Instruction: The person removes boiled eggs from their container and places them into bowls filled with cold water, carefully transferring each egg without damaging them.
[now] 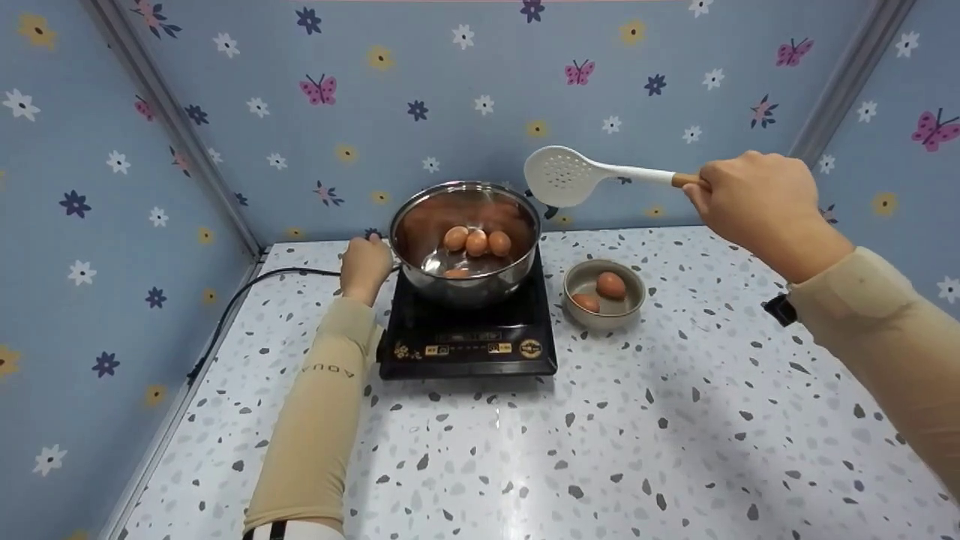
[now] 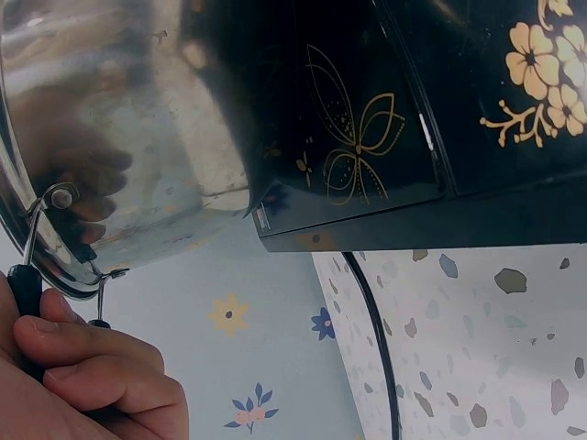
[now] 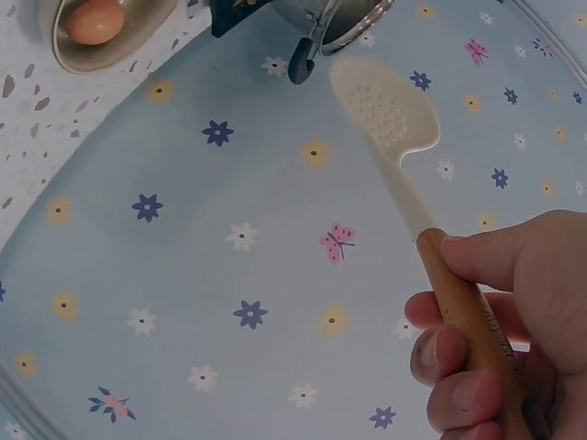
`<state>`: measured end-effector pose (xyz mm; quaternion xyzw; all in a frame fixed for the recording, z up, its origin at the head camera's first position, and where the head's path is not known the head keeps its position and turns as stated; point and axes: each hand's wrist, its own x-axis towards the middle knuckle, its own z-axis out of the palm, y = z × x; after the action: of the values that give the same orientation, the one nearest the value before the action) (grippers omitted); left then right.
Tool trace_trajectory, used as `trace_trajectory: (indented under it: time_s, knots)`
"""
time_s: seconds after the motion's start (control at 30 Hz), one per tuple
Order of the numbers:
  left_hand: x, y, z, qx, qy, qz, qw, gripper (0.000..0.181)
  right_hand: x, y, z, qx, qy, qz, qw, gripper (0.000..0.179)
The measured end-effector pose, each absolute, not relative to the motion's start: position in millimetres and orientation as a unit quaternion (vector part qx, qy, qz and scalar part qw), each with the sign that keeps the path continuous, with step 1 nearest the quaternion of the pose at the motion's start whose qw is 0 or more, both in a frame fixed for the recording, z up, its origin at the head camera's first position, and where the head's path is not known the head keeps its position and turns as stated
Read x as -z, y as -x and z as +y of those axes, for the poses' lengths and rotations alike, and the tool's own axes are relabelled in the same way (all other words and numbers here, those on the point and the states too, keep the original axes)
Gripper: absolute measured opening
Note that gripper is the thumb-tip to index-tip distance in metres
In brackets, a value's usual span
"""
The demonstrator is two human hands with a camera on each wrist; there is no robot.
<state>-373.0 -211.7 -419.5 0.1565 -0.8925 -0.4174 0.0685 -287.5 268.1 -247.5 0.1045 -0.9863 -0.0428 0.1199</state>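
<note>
My left hand grips the black side handle of a shiny steel pot, its fingers curled round it. The pot stands on a black induction cooker. Several brown eggs lie inside the pot. My right hand holds a white slotted skimmer by its wooden handle, raised in the air right of the pot. The skimmer's perforated head points left and carries nothing. To the right of the cooker sits a beige bowl with two brown eggs in it.
A black cord runs left from the cooker along the speckled white table. Blue flowered wall panels close in the back and both sides. On the pot's far side another black handle sticks out.
</note>
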Motion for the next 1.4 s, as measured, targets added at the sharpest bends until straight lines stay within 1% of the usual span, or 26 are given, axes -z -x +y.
trace_trajectory:
  time_s: [0.43, 0.67, 1.17, 1.27, 1.37, 1.4]
  knots:
    - [420.9, 373.6, -211.7, 0.419, -0.155, -0.892, 0.067, 0.056, 248.6, 303.7, 228.9, 0.068, -0.124, -0.984, 0.108, 0.041]
    - [421.0, 374.0, -209.6, 0.414, -0.156, -0.894, 0.073, 0.055, 249.9, 312.8, 212.1, 0.096, -0.155, -0.976, 0.116, 0.044]
    - [417.9, 370.9, -208.4, 0.408, -0.162, -0.896, 0.07, 0.058, 256.9, 337.5, 184.6, 0.169, -0.203, -0.96, 0.087, 0.048]
    - [421.9, 377.7, -211.8, 0.413, -0.166, -0.893, 0.063, 0.057, 257.5, 340.9, 178.7, 0.179, -0.21, -0.957, 0.086, 0.048]
    - [435.6, 395.9, -222.1, 0.423, -0.17, -0.889, 0.05, 0.056, 257.2, 343.6, 173.4, 0.192, -0.215, -0.954, 0.082, 0.047]
    - [449.9, 411.0, -229.2, 0.415, -0.169, -0.892, 0.058, 0.056, 257.0, 344.6, 172.0, 0.196, -0.216, -0.953, 0.08, 0.046]
